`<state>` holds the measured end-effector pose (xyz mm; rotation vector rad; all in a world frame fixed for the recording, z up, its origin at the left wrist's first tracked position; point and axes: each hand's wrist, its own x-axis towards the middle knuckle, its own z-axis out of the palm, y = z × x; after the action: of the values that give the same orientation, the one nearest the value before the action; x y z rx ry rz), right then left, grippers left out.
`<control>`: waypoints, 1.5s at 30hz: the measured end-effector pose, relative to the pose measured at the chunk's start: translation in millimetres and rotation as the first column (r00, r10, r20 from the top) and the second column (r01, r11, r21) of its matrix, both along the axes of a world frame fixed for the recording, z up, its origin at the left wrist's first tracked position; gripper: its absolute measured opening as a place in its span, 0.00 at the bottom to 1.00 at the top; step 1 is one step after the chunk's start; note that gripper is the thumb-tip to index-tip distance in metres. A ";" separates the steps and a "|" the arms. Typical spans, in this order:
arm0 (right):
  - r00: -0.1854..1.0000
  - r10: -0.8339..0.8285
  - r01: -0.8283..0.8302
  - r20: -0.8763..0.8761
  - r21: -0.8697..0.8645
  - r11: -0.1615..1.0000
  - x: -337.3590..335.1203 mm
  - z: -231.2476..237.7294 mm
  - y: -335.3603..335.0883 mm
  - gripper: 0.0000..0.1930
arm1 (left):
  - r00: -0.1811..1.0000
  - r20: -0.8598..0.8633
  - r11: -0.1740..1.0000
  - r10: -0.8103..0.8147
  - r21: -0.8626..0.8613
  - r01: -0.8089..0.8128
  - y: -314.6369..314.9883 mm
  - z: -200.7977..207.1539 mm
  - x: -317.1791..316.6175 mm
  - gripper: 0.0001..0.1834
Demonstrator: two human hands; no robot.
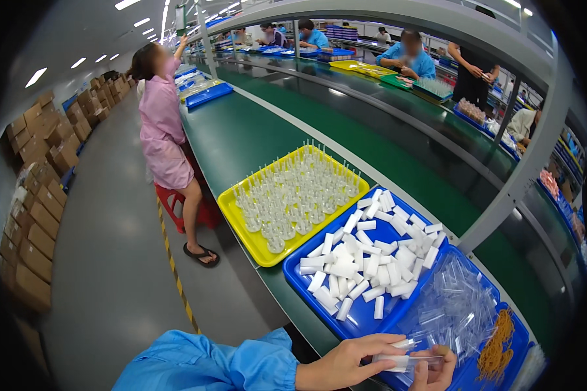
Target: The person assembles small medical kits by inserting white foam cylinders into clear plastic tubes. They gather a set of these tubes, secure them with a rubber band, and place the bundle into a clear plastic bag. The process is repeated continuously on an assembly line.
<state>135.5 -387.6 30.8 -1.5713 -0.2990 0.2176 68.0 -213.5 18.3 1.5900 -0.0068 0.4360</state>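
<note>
Both my hands meet at the lower right, over the near blue tray. My left hand point(347, 362) has its fingers closed on a white block point(395, 360). A second small white piece point(403, 344) shows at its fingertips. Opposite it, my right hand point(439, 370) pinches a clear plastic sleeve point(422, 359) whose end meets the white block. How far the block sits inside the sleeve I cannot tell. Just beyond my hands lies a heap of clear plastic sleeves point(455, 306). White blocks point(372, 260) are piled loosely in the blue tray point(297, 277) farther off.
A yellow tray point(262, 255) holds clear round parts with upright stems. Orange bands point(497, 345) lie at the right. A grey metal post point(525, 163) slants up beside the trays. A person in pink point(163, 111) stands at the bench's left; several people work across the line.
</note>
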 end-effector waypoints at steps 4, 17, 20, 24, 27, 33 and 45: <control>0.998 -0.063 0.062 0.031 0.030 0.998 -9.2 -13.3 -3.9 0.18 | 0.999 -0.043 1.000 0.014 0.000 -0.014 -4.9 3.7 -1.6 0.11; 0.855 0.013 0.006 0.519 -0.034 0.999 -16.7 -27.0 13.3 0.13 | 0.998 -0.056 0.994 -0.022 0.106 0.027 3.0 -10.5 -11.2 0.17; 0.955 0.085 -0.062 0.285 -0.089 0.994 -2.7 -24.9 13.0 0.13 | 0.992 0.080 0.973 0.100 0.199 -0.114 12.2 0.2 -10.5 0.09; 0.984 0.164 -0.171 -0.072 -0.091 0.981 11.0 -4.5 12.1 0.12 | 0.982 0.178 0.938 0.055 0.329 -0.112 13.9 -6.8 -8.0 0.13; 0.985 0.156 -0.167 -0.076 -0.170 0.971 10.6 -9.9 10.5 0.13 | 0.981 0.195 0.953 0.003 0.298 -0.062 16.9 -15.1 -1.9 0.14; 0.981 0.095 -0.076 -0.170 0.115 0.990 17.0 9.8 16.8 0.12 | 0.994 0.018 0.928 -0.106 -0.356 0.106 24.8 -15.9 -0.7 0.14; 0.974 0.182 -0.192 -0.138 -0.065 0.979 9.9 -10.1 4.5 0.20 | 0.990 0.136 0.999 0.035 0.029 -0.039 26.0 -6.1 -8.9 0.14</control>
<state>145.5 -383.1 20.7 -1.5981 -0.3389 0.4825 59.1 -187.5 12.2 1.5903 -0.0888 0.5748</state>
